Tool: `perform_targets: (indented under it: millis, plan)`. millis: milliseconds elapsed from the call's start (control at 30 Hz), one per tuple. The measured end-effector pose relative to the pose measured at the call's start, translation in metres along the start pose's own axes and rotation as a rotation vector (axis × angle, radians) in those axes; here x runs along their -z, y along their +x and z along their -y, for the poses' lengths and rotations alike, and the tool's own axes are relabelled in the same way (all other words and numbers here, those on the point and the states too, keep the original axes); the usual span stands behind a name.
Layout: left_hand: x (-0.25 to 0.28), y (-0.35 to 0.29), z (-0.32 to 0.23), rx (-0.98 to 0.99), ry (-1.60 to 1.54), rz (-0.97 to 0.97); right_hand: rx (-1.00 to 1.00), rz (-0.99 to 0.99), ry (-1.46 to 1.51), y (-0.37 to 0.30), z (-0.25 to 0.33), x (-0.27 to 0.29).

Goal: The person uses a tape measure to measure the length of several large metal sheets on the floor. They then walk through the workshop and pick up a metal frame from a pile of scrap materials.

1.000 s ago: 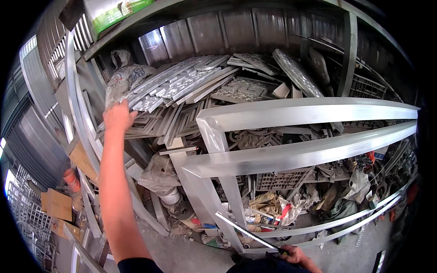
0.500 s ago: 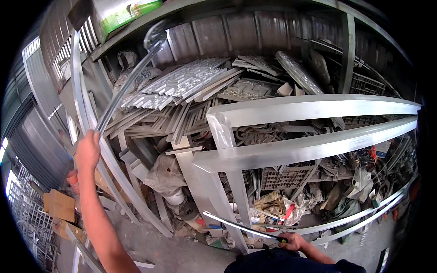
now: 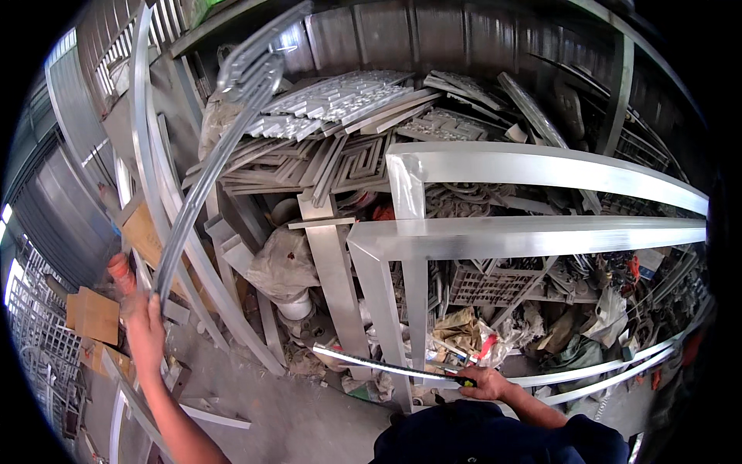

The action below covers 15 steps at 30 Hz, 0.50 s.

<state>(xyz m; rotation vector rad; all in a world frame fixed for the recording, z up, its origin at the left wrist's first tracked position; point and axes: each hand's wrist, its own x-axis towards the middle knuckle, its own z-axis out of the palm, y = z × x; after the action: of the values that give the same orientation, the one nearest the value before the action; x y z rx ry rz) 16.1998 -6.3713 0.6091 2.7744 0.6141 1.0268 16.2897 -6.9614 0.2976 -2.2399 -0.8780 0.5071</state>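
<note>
My left hand (image 3: 144, 329) is closed round the lower end of a long grey metal bar (image 3: 202, 182). The bar slants up and to the right, and its curled upper part is smeared by motion. Low at the centre right, my right hand (image 3: 485, 383) grips what looks like a black and yellow tape measure (image 3: 467, 381). From it a narrow bright blade (image 3: 371, 362) stretches left, crossing in front of the upright legs of a silver metal frame (image 3: 533, 237). The frame's upper rails run off to the right, above my right hand.
Ornamental metal panels (image 3: 340, 100) lie piled on a rack at the back. A grey plastic crate (image 3: 495, 284) and scrap fill the space behind the frame. Long profiles (image 3: 224, 309) lean at left, near cardboard boxes (image 3: 94, 317) and an orange-red cylinder (image 3: 120, 272). Offcuts (image 3: 216, 417) lie on the floor.
My left hand has come down with the bar. My right hand has shifted slightly left and up with the tape measure. The whole view has swung a little.
</note>
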Motion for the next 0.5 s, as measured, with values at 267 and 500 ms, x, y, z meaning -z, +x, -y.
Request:
perform_targets:
  millis: [267, 500]
  plan:
    - [-0.079, -0.095, 0.011, 0.579, -0.965, 0.241, -0.073, 0.02, 0.002, 0.007, 0.008, 0.015]
    - [-0.107, -0.142, -0.008, 0.643, -1.06, 0.247, -0.093, 0.154, -0.028, 0.009, 0.024, 0.008]
